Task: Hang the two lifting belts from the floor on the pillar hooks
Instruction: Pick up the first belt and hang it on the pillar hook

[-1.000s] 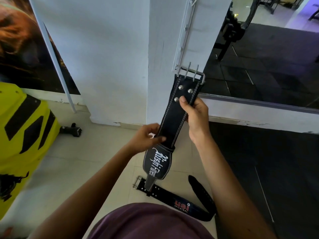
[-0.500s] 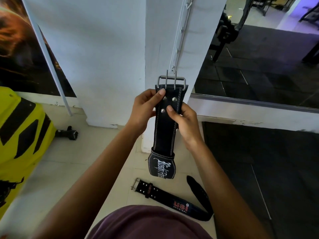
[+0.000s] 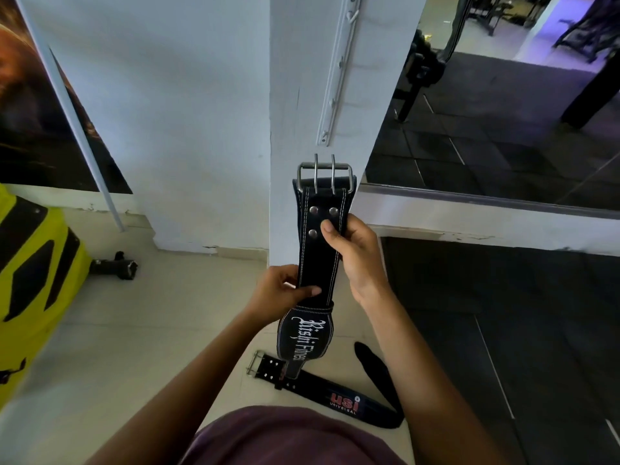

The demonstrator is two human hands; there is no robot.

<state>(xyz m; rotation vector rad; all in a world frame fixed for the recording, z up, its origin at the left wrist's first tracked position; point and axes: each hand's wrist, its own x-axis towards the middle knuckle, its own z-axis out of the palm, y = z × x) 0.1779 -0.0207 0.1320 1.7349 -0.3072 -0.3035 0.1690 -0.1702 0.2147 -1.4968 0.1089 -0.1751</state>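
I hold a black leather lifting belt [image 3: 317, 250] upright in front of the white pillar [image 3: 302, 95], its steel double-prong buckle [image 3: 324, 174] at the top. My right hand [image 3: 355, 253] grips the strap just under the rivets. My left hand [image 3: 281, 293] pinches it lower down, above the wide part with white lettering. The buckle sits below the white hook rail [image 3: 339, 72] on the pillar, apart from it. A second black belt [image 3: 335, 394] with a red logo lies curled on the floor tiles below.
A yellow and black machine cover [image 3: 33, 273] stands at the left. A small black handle [image 3: 114, 265] lies on the floor by the wall. Right of the pillar is a mirror [image 3: 503, 112] over a white ledge, with dark rubber flooring [image 3: 503, 330] beneath.
My left hand slid from the buckle end down to the middle of the strap. The belt rose slightly and stands straighter before the pillar.
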